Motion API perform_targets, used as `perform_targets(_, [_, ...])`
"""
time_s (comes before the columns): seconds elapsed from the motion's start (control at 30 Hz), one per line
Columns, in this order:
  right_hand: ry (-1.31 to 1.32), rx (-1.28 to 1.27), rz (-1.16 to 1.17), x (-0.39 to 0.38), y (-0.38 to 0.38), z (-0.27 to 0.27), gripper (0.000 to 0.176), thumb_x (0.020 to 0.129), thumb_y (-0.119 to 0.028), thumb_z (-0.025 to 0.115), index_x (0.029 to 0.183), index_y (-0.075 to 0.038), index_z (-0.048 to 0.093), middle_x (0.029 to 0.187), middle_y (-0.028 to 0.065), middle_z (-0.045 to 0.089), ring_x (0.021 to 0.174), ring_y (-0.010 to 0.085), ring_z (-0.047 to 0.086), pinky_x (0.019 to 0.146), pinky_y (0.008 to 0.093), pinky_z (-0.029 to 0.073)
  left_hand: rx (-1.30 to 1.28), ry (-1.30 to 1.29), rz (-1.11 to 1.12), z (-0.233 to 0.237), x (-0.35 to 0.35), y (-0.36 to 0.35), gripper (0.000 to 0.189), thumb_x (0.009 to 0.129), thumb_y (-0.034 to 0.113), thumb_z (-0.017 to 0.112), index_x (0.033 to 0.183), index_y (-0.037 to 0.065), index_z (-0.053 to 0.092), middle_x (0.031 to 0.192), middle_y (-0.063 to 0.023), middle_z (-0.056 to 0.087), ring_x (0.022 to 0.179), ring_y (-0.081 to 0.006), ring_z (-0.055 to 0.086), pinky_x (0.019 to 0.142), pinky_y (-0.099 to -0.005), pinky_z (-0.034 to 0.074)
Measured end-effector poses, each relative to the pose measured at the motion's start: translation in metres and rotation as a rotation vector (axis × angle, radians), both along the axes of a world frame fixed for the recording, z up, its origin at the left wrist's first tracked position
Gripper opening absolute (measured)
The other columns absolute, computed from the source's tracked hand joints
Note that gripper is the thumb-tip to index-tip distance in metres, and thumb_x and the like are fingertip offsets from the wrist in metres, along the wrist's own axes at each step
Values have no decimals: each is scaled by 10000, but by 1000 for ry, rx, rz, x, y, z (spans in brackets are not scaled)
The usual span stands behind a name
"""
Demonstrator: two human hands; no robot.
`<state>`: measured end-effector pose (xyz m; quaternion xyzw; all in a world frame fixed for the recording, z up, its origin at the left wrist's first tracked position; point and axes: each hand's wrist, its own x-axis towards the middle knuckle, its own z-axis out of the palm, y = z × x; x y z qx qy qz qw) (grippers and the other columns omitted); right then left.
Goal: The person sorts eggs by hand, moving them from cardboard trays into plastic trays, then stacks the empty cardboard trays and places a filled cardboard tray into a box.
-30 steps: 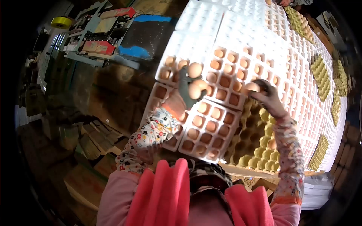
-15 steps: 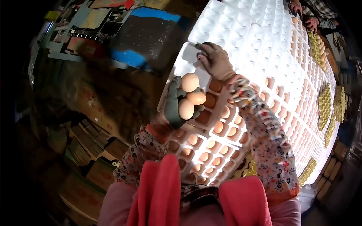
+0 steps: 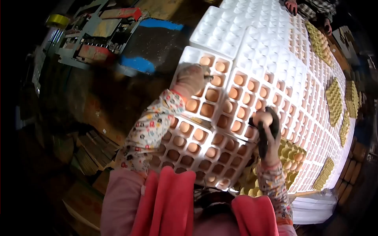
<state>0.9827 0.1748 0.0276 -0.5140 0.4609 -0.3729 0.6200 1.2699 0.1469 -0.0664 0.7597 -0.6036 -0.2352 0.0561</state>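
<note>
My left hand (image 3: 193,80), gloved and palm down, reaches over the left side of a white foam tray (image 3: 189,53). Its fingertips are beside an egg (image 3: 216,80) seated in a cell; blur and the back of the hand hide the grip. Brown eggs (image 3: 220,67) sit in other cells of this tray. My right hand (image 3: 271,131), in a dark glove, is closed around an egg (image 3: 262,118), above the right edge of the filled trays. Below that hand lies a yellowish egg carton (image 3: 289,147) with several eggs in it.
More white trays (image 3: 218,23) stretch across the table, some cells vacant, many holding eggs. Yellow cartons (image 3: 334,100) lie along the right side. Another person's hand (image 3: 291,7) is at the far end. A machine with a dark and blue surface (image 3: 157,47) stands left; cardboard (image 3: 84,151) lies below.
My left hand has turned over from cradling three eggs and moved over the tray, where more cells now hold eggs. My right hand has moved from the tray down and right, and holds an egg.
</note>
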Motion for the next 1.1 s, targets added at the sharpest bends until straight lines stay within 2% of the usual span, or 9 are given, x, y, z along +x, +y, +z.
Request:
perform_targets(0.13, [0, 271, -10, -107, 100, 16, 523, 869, -110, 630, 1336, 20, 432, 1219, 97, 531, 1091, 185, 538, 930, 299, 456, -520, -472, 105, -60, 26, -10, 498, 870, 523, 535, 1227, 178, 577, 1234, -110, 560, 1092, -314, 534, 907, -471, 431])
perform_targets(0.23, [53, 316, -213, -179, 161, 28, 523, 852, -80, 636, 1326, 23, 441, 1177, 93, 554, 1038, 165, 551, 895, 278, 456, -28, -424, 187, -75, 14, -2, 719, 882, 589, 470, 1431, 158, 299, 1461, -149, 323, 1373, -307, 224, 1019, -650, 218])
perform_targets(0.33, [308, 105, -292, -245, 190, 27, 510, 840, -79, 653, 1302, 30, 468, 1147, 94, 571, 1019, 161, 556, 883, 283, 460, -565, -370, 107, -20, -63, 26, 567, 901, 446, 563, 1325, 84, 457, 1297, -169, 503, 1219, -333, 458, 1031, -449, 352])
perform_targets(0.53, [941, -454, 97, -313, 168, 2, 509, 748, -205, 707, 1211, -54, 562, 1142, 166, 572, 1037, 348, 547, 962, 432, 398, -634, 209, -628, 88, -334, 92, 503, 835, 276, 684, 1279, 134, 494, 1168, -125, 556, 1028, -282, 590, 831, -399, 510])
perform_targets(0.73, [877, -680, -40, -367, 78, 5, 547, 747, -95, 681, 1268, -85, 514, 1217, 190, 511, 1093, 381, 490, 932, 449, 403, 10, 32, -728, 64, -435, 49, 629, 836, 376, 654, 1375, 151, 420, 1272, -177, 534, 1072, -312, 580, 914, -414, 460])
perform_targets(0.8, [1044, -638, 173, -384, 47, -10, 663, 716, -73, 681, 1329, -96, 431, 1259, 207, 472, 1076, 404, 510, 932, 461, 418, -44, 274, -527, 96, -432, 50, 449, 846, 321, 640, 1226, 91, 573, 1200, -145, 583, 1031, -282, 596, 862, -414, 499])
perform_targets(0.9, [880, -661, 293, -401, 17, -34, 639, 690, -67, 696, 1279, -97, 448, 1258, 199, 476, 1004, 403, 561, 855, 462, 467, 61, 1485, 352, 86, -425, 42, 390, 864, 319, 633, 1136, 40, 613, 1100, -82, 612, 1006, -188, 590, 729, -341, 553])
perform_targets(1.07, [-228, 209, -95, -425, -10, -36, 351, 809, -43, 659, 1142, -11, 553, 1016, 75, 606, 911, 159, 614, 756, 270, 521, 129, -14, -400, 92, -478, -3, 637, 799, 540, 649, 1197, 44, 606, 1196, -196, 605, 1132, -305, 565, 969, -373, 433])
perform_targets(1.1, [61, -233, -29, -429, -20, -43, 316, 836, -56, 628, 1141, -9, 557, 1020, 82, 606, 900, 164, 618, 758, 273, 523, 116, -64, -428, 89, -481, -7, 637, 803, 523, 654, 1222, 49, 585, 1160, -182, 619, 1073, -284, 590, 919, -365, 458])
